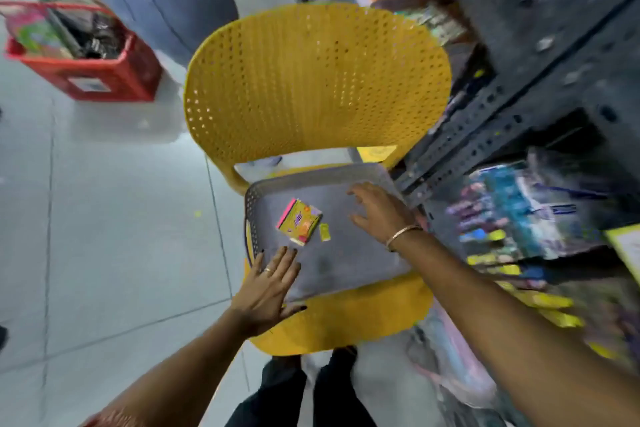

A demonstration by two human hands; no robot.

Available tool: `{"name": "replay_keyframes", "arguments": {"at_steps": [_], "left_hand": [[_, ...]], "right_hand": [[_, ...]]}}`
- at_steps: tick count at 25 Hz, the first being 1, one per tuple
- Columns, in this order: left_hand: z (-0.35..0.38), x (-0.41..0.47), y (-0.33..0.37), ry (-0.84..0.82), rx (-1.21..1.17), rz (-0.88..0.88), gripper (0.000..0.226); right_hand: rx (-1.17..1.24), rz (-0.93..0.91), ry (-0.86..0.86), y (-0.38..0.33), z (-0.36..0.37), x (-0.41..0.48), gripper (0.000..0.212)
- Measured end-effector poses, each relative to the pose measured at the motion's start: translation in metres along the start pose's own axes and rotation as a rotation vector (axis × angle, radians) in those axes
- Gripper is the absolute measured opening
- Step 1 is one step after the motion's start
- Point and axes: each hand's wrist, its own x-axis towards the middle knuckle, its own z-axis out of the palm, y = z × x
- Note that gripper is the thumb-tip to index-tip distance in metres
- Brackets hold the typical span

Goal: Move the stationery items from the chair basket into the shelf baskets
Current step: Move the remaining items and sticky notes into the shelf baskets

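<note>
On chair, grey basket (346, 274), both hands' grips spread, left hand (266, 288), right hand (381, 211), shelf goods blurred

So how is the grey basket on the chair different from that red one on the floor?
The grey basket sits on the yellow chair; the red basket stands on the floor. The grey basket is shallow and nearly empty, holding only a small yellow packet and a tiny yellow piece; the red basket is deeper and filled with goods. Both hands reach over the grey basket; none touch the red one. Both have perforated plastic walls.
</note>
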Motion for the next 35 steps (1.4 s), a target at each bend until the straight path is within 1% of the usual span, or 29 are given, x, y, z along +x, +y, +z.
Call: {"name": "replay_keyframes", "arguments": {"at_steps": [3,5,7,10,12,14,17,21,26,31,35], "left_hand": [[0.035,0.010,-0.004,-0.019,-0.026,-0.032,0.085],[0.052,0.013,-0.004,-0.018,-0.034,-0.053,0.084],[0.062,0.016,-0.004,0.000,-0.032,-0.074,0.084],[0.067,0.018,-0.003,0.051,-0.029,-0.097,0.081],[0.066,0.019,-0.002,0.085,-0.021,-0.088,0.079],[0.066,0.020,-0.002,0.109,-0.013,-0.083,0.076],[0.067,0.020,-0.002,0.133,-0.004,-0.080,0.074],[0.067,0.019,-0.003,0.126,-0.014,-0.082,0.077],[0.067,0.018,-0.002,0.103,-0.024,-0.087,0.081],[0.068,0.017,-0.003,0.130,-0.015,-0.078,0.082],[0.069,0.017,-0.003,0.124,-0.006,-0.074,0.082]], "right_hand": [[-0.030,-0.036,-0.111,0.010,0.058,0.038,0.050],[-0.048,0.018,-0.164,0.008,0.090,0.055,0.052],[0.011,0.182,-0.151,0.000,0.116,0.070,0.056],[0.221,0.463,-0.063,-0.017,0.149,0.091,0.070],[0.314,0.561,0.007,-0.030,0.164,0.104,0.083],[0.328,0.616,0.051,-0.044,0.172,0.114,0.093],[0.196,0.596,0.109,-0.054,0.179,0.118,0.102],[0.131,0.525,0.115,-0.053,0.180,0.118,0.097],[0.034,0.333,0.106,-0.039,0.181,0.112,0.100],[0.022,0.356,0.160,-0.033,0.183,0.107,0.104],[0.052,0.406,0.164,-0.029,0.179,0.104,0.101]]}}
